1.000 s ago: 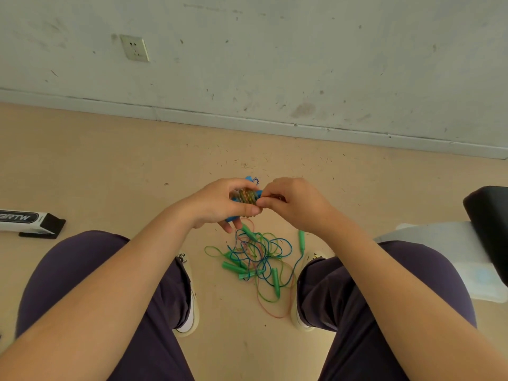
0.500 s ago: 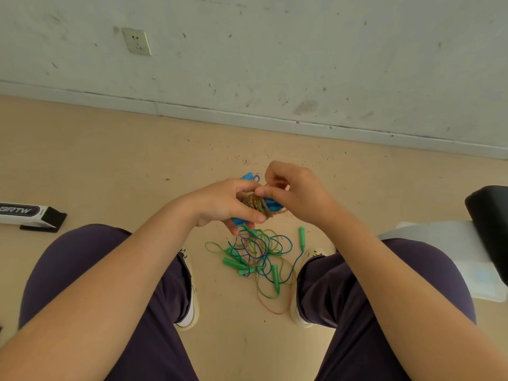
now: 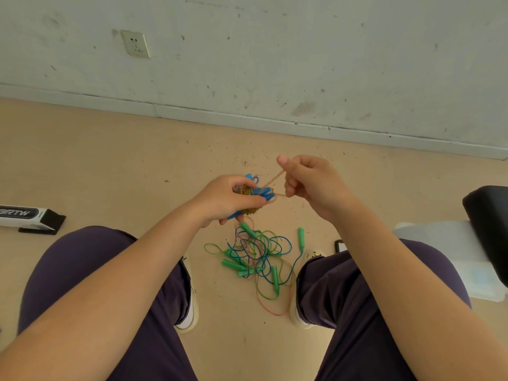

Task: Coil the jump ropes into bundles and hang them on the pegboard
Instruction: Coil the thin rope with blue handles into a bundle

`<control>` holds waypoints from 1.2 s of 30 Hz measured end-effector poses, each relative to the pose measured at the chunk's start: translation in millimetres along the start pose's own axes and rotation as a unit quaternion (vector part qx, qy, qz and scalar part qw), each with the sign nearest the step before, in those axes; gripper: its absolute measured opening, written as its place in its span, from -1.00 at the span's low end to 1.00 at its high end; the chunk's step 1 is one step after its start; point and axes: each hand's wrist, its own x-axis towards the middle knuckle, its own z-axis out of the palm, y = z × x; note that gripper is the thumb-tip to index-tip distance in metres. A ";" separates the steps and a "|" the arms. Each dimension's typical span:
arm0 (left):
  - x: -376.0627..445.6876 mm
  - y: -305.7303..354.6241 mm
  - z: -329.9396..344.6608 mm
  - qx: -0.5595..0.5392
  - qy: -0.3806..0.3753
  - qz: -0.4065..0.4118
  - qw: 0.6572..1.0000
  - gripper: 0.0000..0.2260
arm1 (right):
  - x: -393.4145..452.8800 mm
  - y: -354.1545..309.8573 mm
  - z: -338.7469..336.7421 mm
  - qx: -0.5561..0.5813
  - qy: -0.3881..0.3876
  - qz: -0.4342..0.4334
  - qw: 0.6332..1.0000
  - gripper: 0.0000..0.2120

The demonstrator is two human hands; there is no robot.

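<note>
Plainly the coiling step is in hand. At mid-frame the left hand (image 3: 229,200) clasps a wound bundle (image 3: 251,194) with blue handles, and just right of it the right hand (image 3: 310,182) pinches a loop of its orange cord (image 3: 272,182), pulled taut. Below lies a tangle of ropes (image 3: 258,254) on the floor. Next, I judge, that loop must cinch round the bundle; no pegboard shows.

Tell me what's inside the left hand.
The left hand grips a coiled rope bundle with blue handles; the right hand pulls its loose loop. Fingers cover most of the bundle.
</note>
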 end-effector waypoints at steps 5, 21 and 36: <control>2.9 3.4 -10.5 -0.111 0.012 -0.022 0.993 -0.70 | 1.4 -1.0 -3.3 0.036 0.001 0.015 0.999 -0.66; 0.5 7.7 -22.0 -0.256 0.073 0.000 0.964 -0.68 | -2.6 0.6 -8.7 -0.252 -0.060 0.024 0.966 -0.58; 2.3 5.6 -10.8 -0.216 0.071 0.015 0.974 -0.62 | -7.5 4.2 13.7 -0.311 -0.079 -0.035 0.946 -0.62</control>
